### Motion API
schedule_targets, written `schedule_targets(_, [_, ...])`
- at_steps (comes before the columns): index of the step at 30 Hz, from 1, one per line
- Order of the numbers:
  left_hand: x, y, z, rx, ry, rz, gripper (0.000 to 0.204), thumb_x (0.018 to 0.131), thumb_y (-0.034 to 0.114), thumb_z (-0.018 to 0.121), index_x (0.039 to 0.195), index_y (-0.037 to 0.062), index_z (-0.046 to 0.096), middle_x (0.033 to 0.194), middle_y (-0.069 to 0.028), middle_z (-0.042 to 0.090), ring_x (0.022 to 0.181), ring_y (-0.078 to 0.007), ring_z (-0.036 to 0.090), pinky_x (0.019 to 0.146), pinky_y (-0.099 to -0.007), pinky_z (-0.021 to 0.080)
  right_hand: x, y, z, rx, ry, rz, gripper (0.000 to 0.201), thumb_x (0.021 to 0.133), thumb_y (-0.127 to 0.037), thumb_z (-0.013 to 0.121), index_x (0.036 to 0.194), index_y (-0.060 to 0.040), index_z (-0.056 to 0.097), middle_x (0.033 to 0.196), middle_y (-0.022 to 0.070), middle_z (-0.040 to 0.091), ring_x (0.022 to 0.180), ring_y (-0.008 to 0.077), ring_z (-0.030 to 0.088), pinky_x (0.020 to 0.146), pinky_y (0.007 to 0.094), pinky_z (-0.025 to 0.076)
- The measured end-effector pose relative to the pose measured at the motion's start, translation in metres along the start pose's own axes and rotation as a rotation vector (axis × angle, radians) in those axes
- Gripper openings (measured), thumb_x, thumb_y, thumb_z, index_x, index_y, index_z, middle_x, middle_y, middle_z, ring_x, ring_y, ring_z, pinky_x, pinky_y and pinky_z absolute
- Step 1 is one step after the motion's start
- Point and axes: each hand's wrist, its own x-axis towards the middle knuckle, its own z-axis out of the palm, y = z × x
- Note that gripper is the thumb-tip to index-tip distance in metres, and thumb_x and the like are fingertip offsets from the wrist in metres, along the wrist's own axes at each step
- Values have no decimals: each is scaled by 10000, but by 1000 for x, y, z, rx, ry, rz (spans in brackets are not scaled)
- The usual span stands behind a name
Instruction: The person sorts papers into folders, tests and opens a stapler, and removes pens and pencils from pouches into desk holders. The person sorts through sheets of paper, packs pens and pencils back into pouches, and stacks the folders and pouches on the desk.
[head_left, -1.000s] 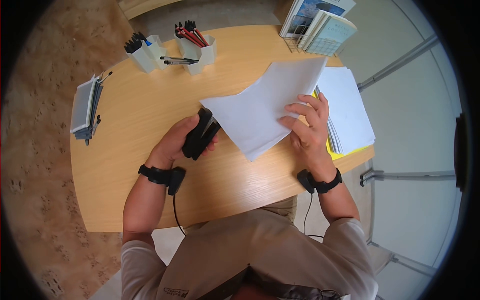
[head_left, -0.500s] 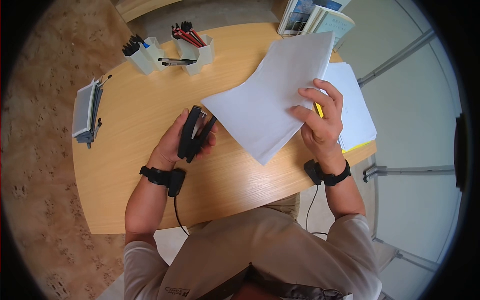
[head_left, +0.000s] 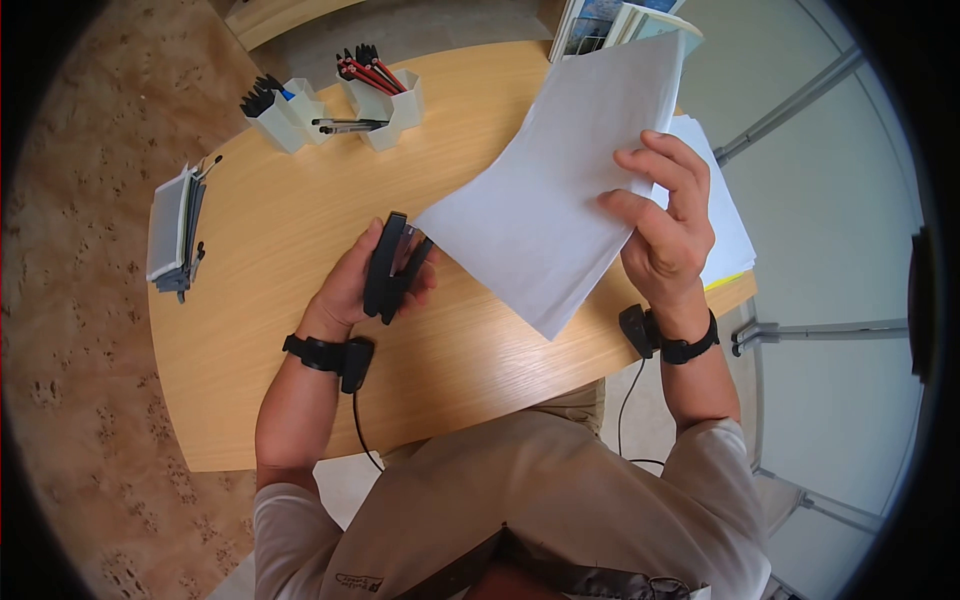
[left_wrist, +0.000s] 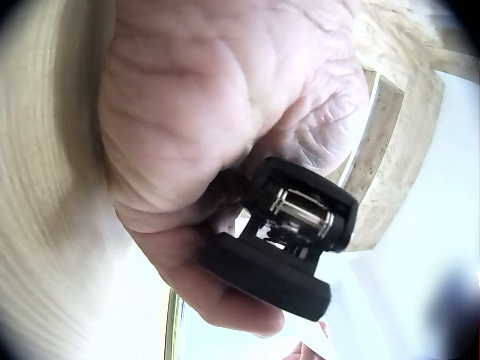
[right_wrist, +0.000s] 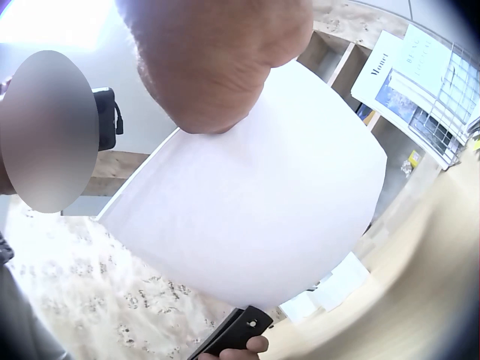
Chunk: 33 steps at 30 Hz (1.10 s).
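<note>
My left hand (head_left: 348,280) grips a black stapler (head_left: 383,268), its jaws spread apart and pointing away from me. In the left wrist view the mouth of the stapler (left_wrist: 274,274) faces the camera, and the fingers curl round its back end. My right hand (head_left: 678,230) holds white paper (head_left: 560,180) by its right edge, thumb behind it and fingers bent over the near face. The sheet bows in the air above the desk, its left corner right at the stapler's tip. The right wrist view has the paper (right_wrist: 247,202) covering most of the stapler, with only its front end (right_wrist: 253,322) showing.
A stack of white sheets (head_left: 722,210) lies on a yellow folder at the desk's right edge. Two white holders (head_left: 300,118) with pens and pencils stand at the back. Books in a wire rack (head_left: 600,25) are behind the paper. Grey mesh pouches (head_left: 172,235) lie at the left edge.
My right hand has moved the paper to the right and away from me. The stapler has turned so that the gap between its jaws shows more, and the paper's left corner has come down near it.
</note>
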Motion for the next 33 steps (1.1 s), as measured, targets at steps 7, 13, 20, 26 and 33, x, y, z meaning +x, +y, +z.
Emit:
schedule_targets(7, [0,-2,3,21,61,27,835,998,721,410,1253,-50,606,1000,-192,715,843,-265,742,576,-319,622,-2,-5,1,53,-28,-12,268,581,97,717,799,-59,716,1084,103,701,1145,364,626,891,404,567])
schedule_targets(13, [0,-2,2,22,42,22,830,1001,715,407,1267,-49,596,1012,-192,713,846,-266,743,580,-312,630,4,-7,-1,59,-15,-50,274,581,96,715,809,-56,716,1065,108,701,1145,373,628,875,407,574])
schedule_targets(20, [0,-2,-1,26,13,22,829,1014,710,375,1266,-48,596,1010,-188,714,850,-269,744,585,-315,630,12,-3,-4,57,5,-95,268,581,91,717,810,-49,712,1059,114,699,1144,382,627,867,411,580])
schedule_targets(26, [-1,-4,0,19,35,3,819,1014,708,376,1276,-36,594,1020,-189,713,850,-275,744,602,-331,632,22,-5,-6,72,-16,-131,244,587,74,727,799,-45,702,1057,115,700,1139,380,633,867,414,580])
schedule_targets(33, [-7,-2,10,30,77,13,732,995,674,492,1242,-6,605,998,-174,711,807,-244,737,600,-327,627,19,-15,9,110,-11,-133,231,598,66,738,798,-45,701,1064,112,702,1137,375,636,880,415,573])
